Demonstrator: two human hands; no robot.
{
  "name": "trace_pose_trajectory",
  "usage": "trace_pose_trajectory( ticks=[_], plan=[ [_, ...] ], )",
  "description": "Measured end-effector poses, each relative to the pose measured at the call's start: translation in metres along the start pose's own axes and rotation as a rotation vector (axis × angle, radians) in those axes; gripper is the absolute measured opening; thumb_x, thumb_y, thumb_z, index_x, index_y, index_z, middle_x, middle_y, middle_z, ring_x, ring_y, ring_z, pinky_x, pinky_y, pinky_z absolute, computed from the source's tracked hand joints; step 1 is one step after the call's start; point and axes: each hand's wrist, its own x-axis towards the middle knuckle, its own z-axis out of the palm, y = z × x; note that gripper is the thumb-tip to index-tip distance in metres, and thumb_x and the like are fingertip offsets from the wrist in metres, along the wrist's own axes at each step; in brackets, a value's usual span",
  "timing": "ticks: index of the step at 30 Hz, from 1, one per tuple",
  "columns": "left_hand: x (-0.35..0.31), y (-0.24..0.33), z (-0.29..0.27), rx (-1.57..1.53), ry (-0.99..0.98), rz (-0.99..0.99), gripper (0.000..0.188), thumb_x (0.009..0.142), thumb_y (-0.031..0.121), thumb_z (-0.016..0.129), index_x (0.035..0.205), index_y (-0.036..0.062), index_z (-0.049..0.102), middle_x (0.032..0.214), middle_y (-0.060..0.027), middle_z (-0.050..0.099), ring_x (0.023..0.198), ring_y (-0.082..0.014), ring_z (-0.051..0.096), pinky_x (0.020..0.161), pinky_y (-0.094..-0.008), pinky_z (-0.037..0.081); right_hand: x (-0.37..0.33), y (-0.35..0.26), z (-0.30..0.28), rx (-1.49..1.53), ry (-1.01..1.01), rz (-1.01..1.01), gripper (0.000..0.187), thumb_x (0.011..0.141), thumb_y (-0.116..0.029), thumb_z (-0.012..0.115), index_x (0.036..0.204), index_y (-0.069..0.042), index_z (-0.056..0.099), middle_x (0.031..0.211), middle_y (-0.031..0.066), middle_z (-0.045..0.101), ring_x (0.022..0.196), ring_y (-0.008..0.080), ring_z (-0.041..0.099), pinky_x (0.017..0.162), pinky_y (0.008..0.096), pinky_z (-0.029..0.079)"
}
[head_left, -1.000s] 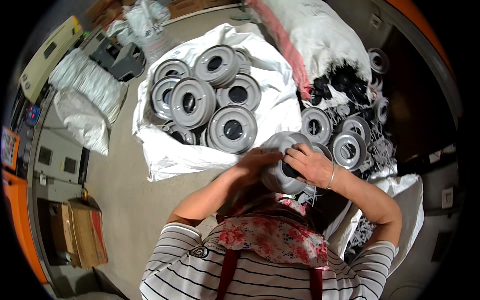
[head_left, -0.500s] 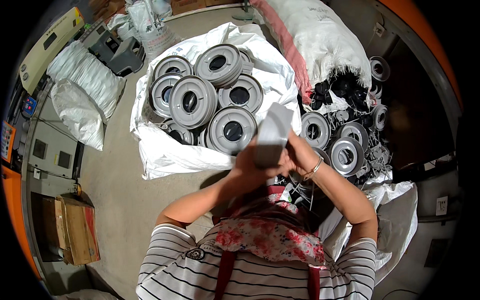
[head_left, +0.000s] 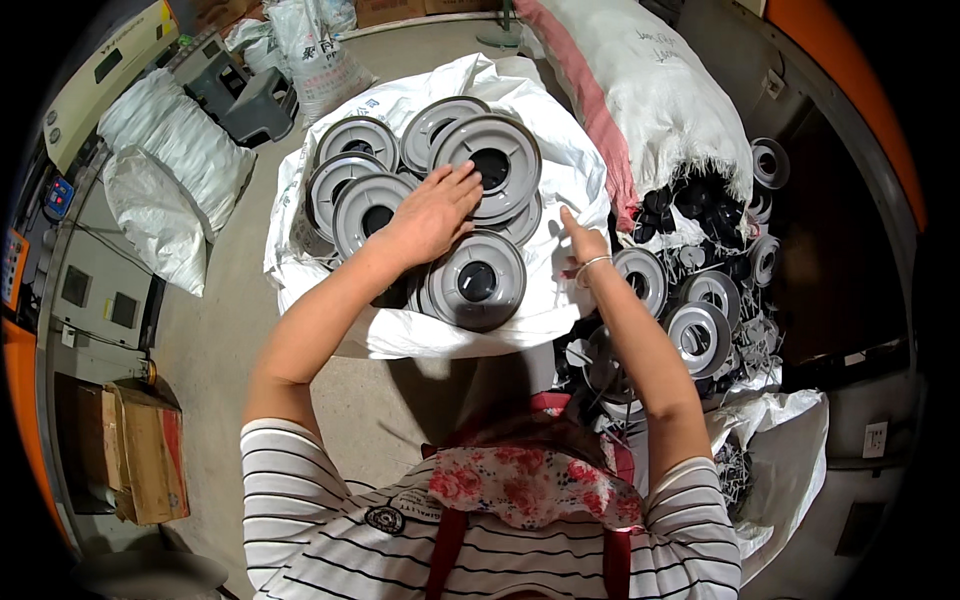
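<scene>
A large white woven sack (head_left: 330,335) lies open in front of me, heaped with round grey plastic discs that have black centres. My left hand (head_left: 440,215) is open, its fingers stretched over the near left edge of the top grey disc (head_left: 519,165) at the right of the heap. Another grey disc (head_left: 500,268) lies nearer to me, just below that hand. My right hand (head_left: 586,242) is open and holds nothing. It hovers above the sack's right side, apart from the discs, its fingers partly hidden.
Right of the sack, loose grey rings (head_left: 697,338) lie among thin scraps and black parts. Behind them a big white sack (head_left: 660,90) with a pink stripe spills black pieces. White bags (head_left: 170,150) and a grey step stool (head_left: 258,108) stand left; a cardboard box (head_left: 148,455) sits lower left.
Both hands held a grey disc piece edge-on before my chest. Now it appears laid on the heap. My hands have parted, the left reaching forward onto it, the right moving forward, empty.
</scene>
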Motion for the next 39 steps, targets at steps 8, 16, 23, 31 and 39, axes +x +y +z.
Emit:
trace_pose_trajectory(
  ticks=[8,16,23,31,39],
  plan=[
    [-0.035,-0.061,-0.037,-0.05,0.36,-0.396,0.044,0.076,0.017,0.07,0.114,-0.0002,0.056,0.12,-0.019,0.056,0.114,-0.0338,0.051,0.099,-0.0407,0.039,0.004,-0.002,0.041,0.215,0.019,0.017,0.027,0.083,-0.013,0.05,0.074,0.012,0.048,0.062,0.022,0.056,0.045,0.0338,0.06,0.036,0.0424,0.051],
    [-0.155,-0.216,-0.013,0.095,-0.265,-1.19,0.035,0.077,0.027,0.063,0.096,-0.0015,0.067,0.1,-0.0223,0.065,0.093,-0.0359,0.063,0.082,-0.0431,0.05,-0.028,-0.066,0.059,0.271,-0.039,-0.147,0.031,0.081,-0.008,0.044,0.081,0.022,0.045,0.064,0.0309,0.058,0.047,0.0384,0.063,0.04,0.0432,0.053],
    [-0.216,-0.32,-0.256,0.386,0.282,-1.386,0.04,0.08,0.037,0.055,0.088,0.0002,0.069,0.093,-0.0212,0.067,0.093,-0.0359,0.063,0.078,-0.0428,0.047,-0.052,-0.25,0.09,0.3,-0.068,-0.656,0.034,0.076,-0.018,0.053,0.071,0.015,0.052,0.061,0.0223,0.059,0.05,0.0289,0.061,0.044,0.0416,0.046],
    [-0.283,-0.401,-0.245,0.553,0.205,-1.528,0.059,0.075,0.05,0.056,0.103,-0.0018,0.066,0.114,-0.022,0.061,0.112,-0.0328,0.056,0.094,-0.0398,0.042,-0.036,-0.203,0.024,0.132,-0.202,-0.475,0.022,0.08,-0.008,0.05,0.073,0.013,0.049,0.058,0.0194,0.053,0.042,0.0261,0.055,0.033,0.0379,0.042],
    [-0.211,-0.341,-0.212,0.496,0.217,-1.328,0.047,0.083,0.042,0.051,0.109,0.0042,0.061,0.102,-0.0237,0.063,0.098,-0.0401,0.058,0.084,-0.0455,0.044,-0.061,-0.131,-0.038,-0.025,-0.255,-0.391,0.026,0.081,-0.012,0.053,0.07,0.011,0.053,0.059,0.0166,0.057,0.044,0.0246,0.058,0.036,0.0376,0.047]
  ],
)
